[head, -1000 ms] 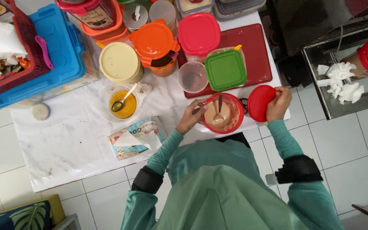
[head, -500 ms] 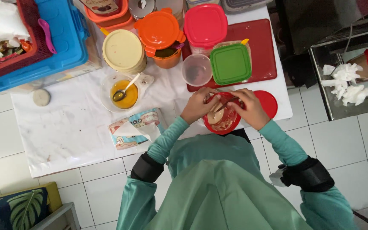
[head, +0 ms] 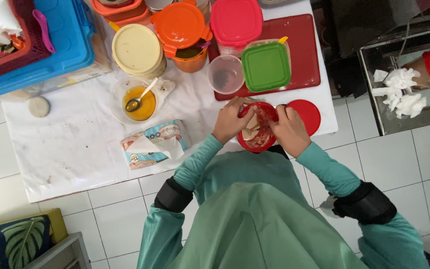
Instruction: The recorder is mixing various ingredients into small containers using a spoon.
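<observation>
Hands, left hand [head: 231,119] and right hand [head: 288,130], still grip red bowl [head: 256,130]; lid [head: 305,115] stays beside.

Your left hand [head: 231,119] and right hand [head: 288,130] cover both sides of the red bowl [head: 256,130], so you can't tell what the pale stuff inside is. At the far edge the picture cuts off the pink-lidded tub [head: 237,21], and at far left the blue crate [head: 51,45].
</observation>
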